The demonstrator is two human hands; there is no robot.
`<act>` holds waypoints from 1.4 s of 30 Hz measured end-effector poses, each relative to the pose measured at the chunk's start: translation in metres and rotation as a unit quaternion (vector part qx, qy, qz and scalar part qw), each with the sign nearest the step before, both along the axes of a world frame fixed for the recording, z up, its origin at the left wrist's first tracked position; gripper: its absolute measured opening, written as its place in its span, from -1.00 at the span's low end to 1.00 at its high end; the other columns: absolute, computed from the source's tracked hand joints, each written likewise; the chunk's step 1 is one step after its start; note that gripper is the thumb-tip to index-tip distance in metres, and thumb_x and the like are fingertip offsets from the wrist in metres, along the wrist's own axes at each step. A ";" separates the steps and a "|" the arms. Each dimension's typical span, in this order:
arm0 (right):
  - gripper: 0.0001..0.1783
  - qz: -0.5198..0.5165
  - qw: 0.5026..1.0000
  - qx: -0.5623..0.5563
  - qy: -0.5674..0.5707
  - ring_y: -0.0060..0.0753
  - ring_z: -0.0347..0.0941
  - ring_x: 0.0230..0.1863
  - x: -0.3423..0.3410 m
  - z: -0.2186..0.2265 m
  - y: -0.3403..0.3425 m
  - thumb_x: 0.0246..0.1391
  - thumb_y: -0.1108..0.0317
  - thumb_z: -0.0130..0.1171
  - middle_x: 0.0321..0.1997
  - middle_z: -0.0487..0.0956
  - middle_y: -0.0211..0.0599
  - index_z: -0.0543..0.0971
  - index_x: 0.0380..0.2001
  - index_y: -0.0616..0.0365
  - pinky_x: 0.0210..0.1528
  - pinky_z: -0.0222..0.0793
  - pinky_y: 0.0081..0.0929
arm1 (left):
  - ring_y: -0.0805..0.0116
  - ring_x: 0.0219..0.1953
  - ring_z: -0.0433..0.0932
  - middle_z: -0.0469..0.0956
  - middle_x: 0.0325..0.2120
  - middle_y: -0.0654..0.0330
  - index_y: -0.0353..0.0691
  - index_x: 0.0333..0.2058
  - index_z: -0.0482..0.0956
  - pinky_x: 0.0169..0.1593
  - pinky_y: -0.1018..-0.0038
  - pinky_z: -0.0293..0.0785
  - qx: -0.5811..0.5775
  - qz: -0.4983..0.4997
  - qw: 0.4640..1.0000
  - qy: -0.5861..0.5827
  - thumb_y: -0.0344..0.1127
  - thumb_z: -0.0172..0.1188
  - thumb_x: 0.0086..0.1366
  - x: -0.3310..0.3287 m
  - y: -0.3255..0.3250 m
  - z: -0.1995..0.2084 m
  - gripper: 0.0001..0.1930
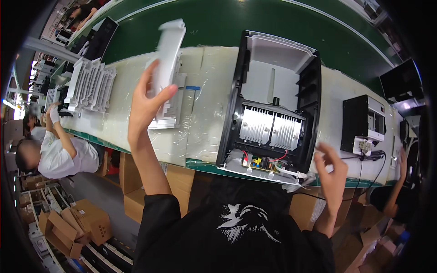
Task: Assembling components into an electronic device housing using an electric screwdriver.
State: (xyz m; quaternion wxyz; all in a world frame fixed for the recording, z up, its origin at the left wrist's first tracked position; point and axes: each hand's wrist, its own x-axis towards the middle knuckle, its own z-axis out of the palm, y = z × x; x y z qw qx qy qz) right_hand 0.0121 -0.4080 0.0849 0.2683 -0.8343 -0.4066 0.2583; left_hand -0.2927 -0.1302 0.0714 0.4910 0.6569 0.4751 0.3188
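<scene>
Gripping a long white plastic panel [170, 54], our left hand [143, 103] has the black rectangular housing [235, 104] at three o'clock.

No text legible; small dark marks [103, 230] on cardboard box [93, 217], perhaps printing, too blurred to read.

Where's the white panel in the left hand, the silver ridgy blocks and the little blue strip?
White panel [170, 52]: head view, upper part of its face.
Silver ridged blocks [255, 126]: head view, fins of the left block.
Blue strip [193, 88]: head view, its middle.
</scene>
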 end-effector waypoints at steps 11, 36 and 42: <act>-0.52 -0.034 0.894 0.280 0.349 -0.55 0.44 -0.19 -0.003 0.012 0.055 -0.02 0.34 0.28 -0.19 0.55 -0.33 0.44 -0.05 0.33 -0.06 0.33 -0.55 | 0.51 -0.22 0.44 0.54 -0.24 0.17 -0.38 -0.06 0.50 -0.13 0.56 0.34 -0.249 -0.352 0.870 -0.241 -0.18 0.03 0.32 0.118 -0.076 0.003 -0.63; -0.73 0.430 0.861 0.193 -0.190 0.11 0.40 -0.50 0.038 0.041 0.150 0.06 0.38 0.14 -0.57 0.47 0.03 0.36 -0.17 0.17 -0.48 0.25 -0.20 | -0.04 0.25 0.19 0.17 0.21 -0.18 -0.31 0.28 0.00 0.27 0.32 0.08 0.147 -0.076 0.986 0.005 -0.56 -0.10 0.17 0.117 -0.073 -0.057 -0.34; -0.75 0.410 0.868 0.178 -0.217 0.11 0.40 -0.51 0.032 0.044 0.144 0.05 0.41 0.14 -0.59 0.47 0.02 0.36 -0.20 0.16 -0.49 0.24 -0.17 | 0.11 0.29 0.15 0.16 0.23 -0.12 -0.33 0.28 0.01 0.30 0.40 0.01 0.152 -0.094 0.984 -0.015 -0.62 -0.07 0.17 0.119 -0.075 -0.051 -0.33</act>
